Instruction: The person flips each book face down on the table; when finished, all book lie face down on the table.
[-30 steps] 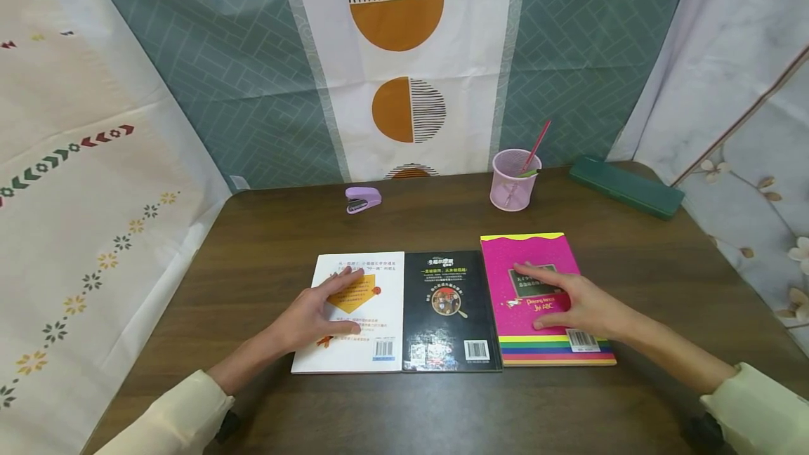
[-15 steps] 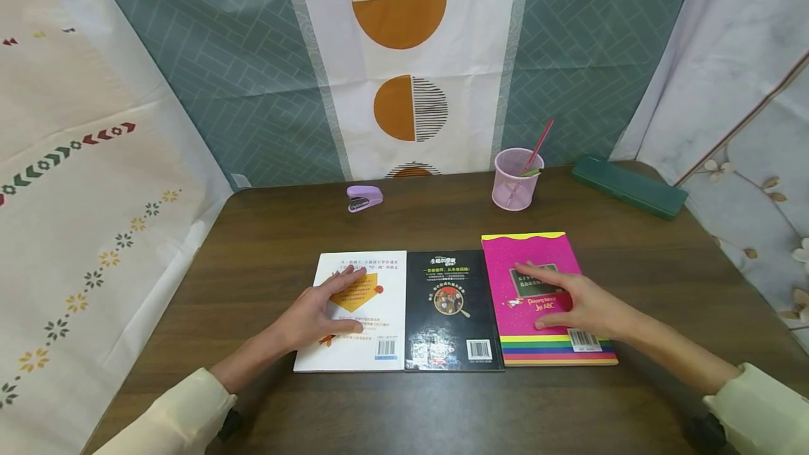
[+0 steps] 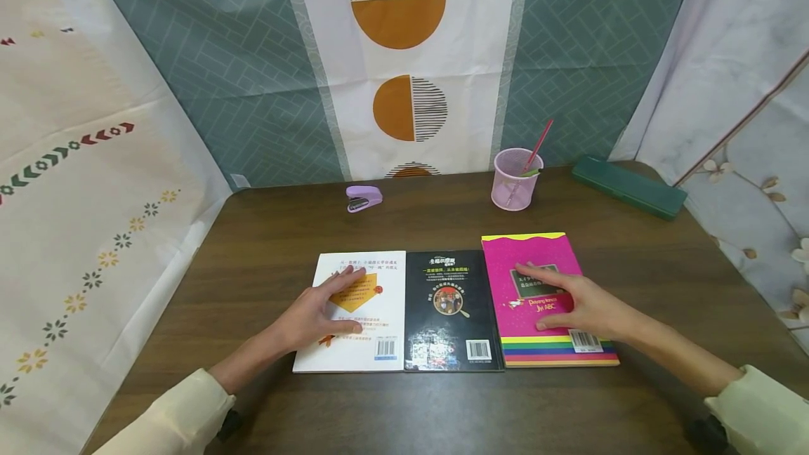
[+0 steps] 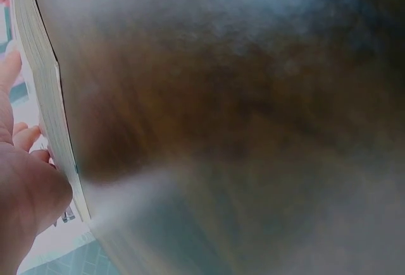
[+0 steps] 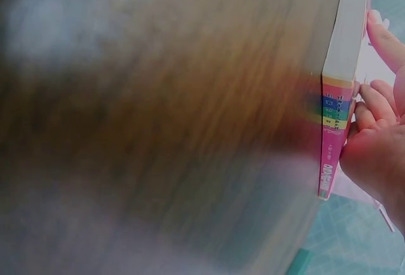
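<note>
Three books lie side by side on the brown table. My left hand [image 3: 319, 311] rests on the white book [image 3: 387, 314], thumb and fingers spread across its cover; the left wrist view shows the hand at that book's page edge [image 4: 47, 91]. On the pink book [image 3: 515, 255] rests my right hand [image 3: 578, 306], its thumb and fingers apart. The pink book's rainbow-striped spine [image 5: 334, 114] shows beside the palm in the right wrist view. Between the two hands lies a black book [image 3: 450, 335], its edges meeting or close to both neighbours, and neither hand is on it.
A lilac stapler [image 3: 364, 198] sits toward the table's back edge. Right of it stands a pink mesh pen cup [image 3: 513, 185] with a red pencil in it. A long green case [image 3: 627, 188] lies at the back right corner. Patterned cloths hang behind and beside the table.
</note>
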Available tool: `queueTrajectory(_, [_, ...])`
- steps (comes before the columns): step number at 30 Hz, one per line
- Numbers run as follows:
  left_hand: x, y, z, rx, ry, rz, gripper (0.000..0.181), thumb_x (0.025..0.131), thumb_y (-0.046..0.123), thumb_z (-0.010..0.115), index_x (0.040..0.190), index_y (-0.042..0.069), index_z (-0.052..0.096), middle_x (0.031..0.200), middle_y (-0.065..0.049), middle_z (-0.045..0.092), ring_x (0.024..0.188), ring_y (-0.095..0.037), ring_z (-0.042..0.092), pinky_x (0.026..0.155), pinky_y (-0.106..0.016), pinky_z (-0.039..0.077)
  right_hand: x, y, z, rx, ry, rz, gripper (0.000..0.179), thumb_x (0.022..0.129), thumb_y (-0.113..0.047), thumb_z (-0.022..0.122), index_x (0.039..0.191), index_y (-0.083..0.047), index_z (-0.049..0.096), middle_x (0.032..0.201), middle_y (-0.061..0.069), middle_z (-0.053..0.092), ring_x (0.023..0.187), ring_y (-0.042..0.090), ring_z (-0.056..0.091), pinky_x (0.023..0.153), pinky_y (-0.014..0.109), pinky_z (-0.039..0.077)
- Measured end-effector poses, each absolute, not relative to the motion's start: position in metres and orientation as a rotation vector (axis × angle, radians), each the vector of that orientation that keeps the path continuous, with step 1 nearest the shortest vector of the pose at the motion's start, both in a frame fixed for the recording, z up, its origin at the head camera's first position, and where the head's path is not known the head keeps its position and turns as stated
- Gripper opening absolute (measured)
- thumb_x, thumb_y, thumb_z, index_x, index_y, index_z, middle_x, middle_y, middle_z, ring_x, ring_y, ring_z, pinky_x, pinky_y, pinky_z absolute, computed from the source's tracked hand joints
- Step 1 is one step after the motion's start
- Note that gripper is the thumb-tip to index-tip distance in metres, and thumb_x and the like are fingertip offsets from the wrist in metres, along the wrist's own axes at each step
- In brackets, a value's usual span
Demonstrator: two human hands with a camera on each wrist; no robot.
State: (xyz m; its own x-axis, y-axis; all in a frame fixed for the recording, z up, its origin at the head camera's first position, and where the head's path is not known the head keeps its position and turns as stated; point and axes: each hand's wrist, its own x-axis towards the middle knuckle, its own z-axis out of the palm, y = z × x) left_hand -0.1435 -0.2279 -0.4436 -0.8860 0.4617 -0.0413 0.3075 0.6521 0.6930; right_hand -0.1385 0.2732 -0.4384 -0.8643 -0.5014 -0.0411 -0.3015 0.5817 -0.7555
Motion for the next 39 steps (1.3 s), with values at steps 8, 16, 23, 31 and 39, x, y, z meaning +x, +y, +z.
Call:
queueTrajectory(8, [-0.1427, -0.2277, -0.4442, 0.623, 2.680, 1.042, 0.093, 0.082, 0.032, 0.094, 0.162, 0.022, 0.048, 0.171, -0.007, 0.036, 0.160, -0.035, 0.026, 0.123, -0.066, 0.024, -0.1375, 0.2713, -0.4389, -0.619, 2.551, -1.175, 0.096, 0.083, -0.033, 0.093, 0.164, -0.020, 0.044, 0.164, 0.021, 0.039, 0.146, 0.053, 0.032, 0.086, 0.042, 0.063])
queueTrajectory(16, [-0.1421, -0.2265, -0.4445, 0.607, 2.684, 1.035, 0.093, 0.082, 0.031, 0.094, 0.162, 0.023, 0.048, 0.171, -0.008, 0.035, 0.159, -0.037, 0.026, 0.123, -0.067, 0.023, -0.1368, 0.2694, -0.4381, -0.607, 2.538, -1.190, 0.097, 0.082, -0.033, 0.093, 0.164, -0.020, 0.043, 0.162, 0.022, 0.040, 0.144, 0.054, 0.034, 0.084, 0.042, 0.063])
queueTrajectory(23, [-0.1422, -0.2274, -0.4452, 0.616, 2.684, 1.045, 0.093, 0.082, 0.031, 0.094, 0.162, 0.023, 0.048, 0.171, -0.006, 0.036, 0.160, -0.035, 0.026, 0.124, -0.066, 0.024, -0.1372, 0.2696, -0.4385, -0.595, 2.546, -1.174, 0.097, 0.082, -0.035, 0.093, 0.164, -0.021, 0.043, 0.163, 0.022, 0.040, 0.145, 0.054, 0.034, 0.085, 0.042, 0.063])
queueTrajectory(31, [-0.1432, -0.2286, -0.4455, 0.647, 2.678, 1.054, 0.094, 0.082, 0.031, 0.094, 0.163, 0.023, 0.046, 0.171, -0.004, 0.037, 0.160, -0.034, 0.024, 0.123, -0.066, 0.024, -0.1369, 0.2692, -0.4382, -0.598, 2.539, -1.180, 0.098, 0.082, -0.034, 0.093, 0.164, -0.020, 0.042, 0.162, 0.023, 0.040, 0.144, 0.054, 0.034, 0.083, 0.040, 0.063])
queueTrajectory(39, [-0.1439, -0.2281, -0.4455, 0.639, 2.670, 1.058, 0.094, 0.082, 0.030, 0.094, 0.163, 0.024, 0.047, 0.171, -0.004, 0.036, 0.160, -0.034, 0.024, 0.124, -0.066, 0.023, -0.1378, 0.2694, -0.4384, -0.594, 2.550, -1.168, 0.098, 0.082, -0.036, 0.093, 0.164, -0.020, 0.043, 0.162, 0.023, 0.041, 0.143, 0.054, 0.036, 0.083, 0.039, 0.063])
